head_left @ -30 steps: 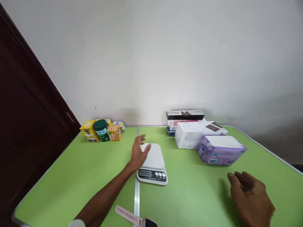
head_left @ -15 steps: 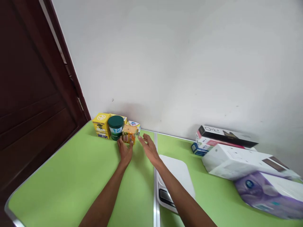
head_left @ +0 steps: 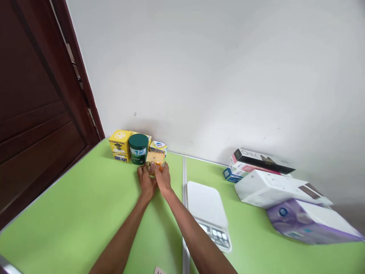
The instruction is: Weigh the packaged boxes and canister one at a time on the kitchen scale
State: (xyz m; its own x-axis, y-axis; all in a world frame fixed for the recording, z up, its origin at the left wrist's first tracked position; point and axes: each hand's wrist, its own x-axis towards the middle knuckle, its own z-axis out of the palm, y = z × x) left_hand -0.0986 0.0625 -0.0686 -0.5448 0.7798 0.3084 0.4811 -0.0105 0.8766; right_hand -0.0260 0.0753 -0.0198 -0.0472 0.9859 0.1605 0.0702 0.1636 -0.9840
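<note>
On the far left part of the table, my left hand and my right hand hold a small orange-and-yellow wrapped pack from both sides. Fingers cover its lower front, and the right thumb lies across its face. Directly left of the pack stands a tub with a dark green lid. A yellow-and-white box sits behind the pack. Left of the tub is a yellow box marked "COME ON", and another yellow box shows partly behind the tub.
A white kitchen scale lies right of the table's metal seam. Further right are a stack of flat boxes, a white carton and a purple-and-white pack. The wall backs the green table; a pale object pokes in below.
My right hand has moved left and closed on the orange-and-yellow pack. The left hand stays at it. The view has shifted slightly, and a pale object now shows at the bottom edge.
</note>
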